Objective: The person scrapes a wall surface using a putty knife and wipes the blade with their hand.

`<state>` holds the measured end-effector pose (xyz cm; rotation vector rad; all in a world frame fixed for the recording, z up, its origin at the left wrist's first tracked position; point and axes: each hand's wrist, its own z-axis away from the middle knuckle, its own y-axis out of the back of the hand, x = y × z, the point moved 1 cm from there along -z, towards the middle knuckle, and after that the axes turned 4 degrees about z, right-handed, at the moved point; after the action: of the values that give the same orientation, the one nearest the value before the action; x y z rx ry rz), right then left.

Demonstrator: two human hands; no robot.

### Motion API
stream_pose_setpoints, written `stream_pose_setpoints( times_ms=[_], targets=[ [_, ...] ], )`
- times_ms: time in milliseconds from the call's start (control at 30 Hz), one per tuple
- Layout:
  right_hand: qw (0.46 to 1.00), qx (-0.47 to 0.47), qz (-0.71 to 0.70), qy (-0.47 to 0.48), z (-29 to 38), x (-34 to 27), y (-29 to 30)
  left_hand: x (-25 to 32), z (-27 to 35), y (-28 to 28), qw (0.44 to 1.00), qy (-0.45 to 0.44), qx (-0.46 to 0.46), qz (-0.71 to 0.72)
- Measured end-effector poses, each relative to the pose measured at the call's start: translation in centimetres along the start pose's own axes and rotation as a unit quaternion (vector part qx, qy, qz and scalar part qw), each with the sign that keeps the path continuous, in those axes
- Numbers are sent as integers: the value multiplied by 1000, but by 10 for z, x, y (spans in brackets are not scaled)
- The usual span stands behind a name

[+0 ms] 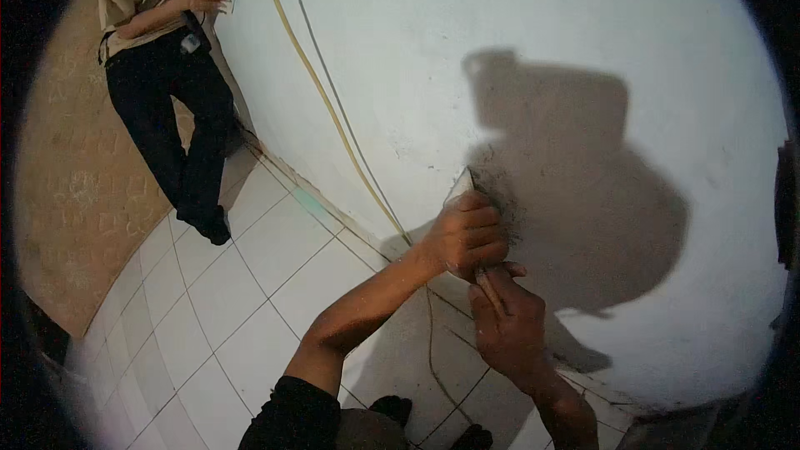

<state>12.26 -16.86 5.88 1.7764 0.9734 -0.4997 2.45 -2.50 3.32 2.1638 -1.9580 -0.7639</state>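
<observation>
My left hand (472, 234) is closed around the front of a scraper (461, 186), just behind its pale blade. Lower down, my right hand (509, 325) grips the thin handle, its fingers close under the left fist. The blade's pointed corner meets the white wall (400, 62), or is very near it; exact contact is hard to tell. Dark scuffs and rough marks lie on the wall beside the blade, partly under my shadow (581, 200). Most of the tool is hidden by my hands.
A yellow cable (319, 84) and a thinner grey cable (331, 81) run down the wall to the tiled floor (231, 312). At upper left another person (169, 69) stands by the wall, holding a small object. Beyond is a brown patterned surface (81, 187). My feet (394, 409) are below.
</observation>
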Motion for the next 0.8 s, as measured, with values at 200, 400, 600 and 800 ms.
stream_pose_setpoints(
  times_ms=[200, 400, 600, 800],
  targets=[
    [1000, 3, 2, 0, -13, 8, 5, -5, -13, 4, 999, 20, 32, -17],
    [996, -66, -49, -39, 8, -11, 21, 30, -17, 14, 985, 156, -44, 58],
    [989, -82, -102, -68, -10, -7, 25, 23, -31, 28, 983, 147, -103, 38],
    [995, -72, -68, -12, -14, -3, 24, 15, -28, 20, 991, 131, -37, 15]
  ],
)
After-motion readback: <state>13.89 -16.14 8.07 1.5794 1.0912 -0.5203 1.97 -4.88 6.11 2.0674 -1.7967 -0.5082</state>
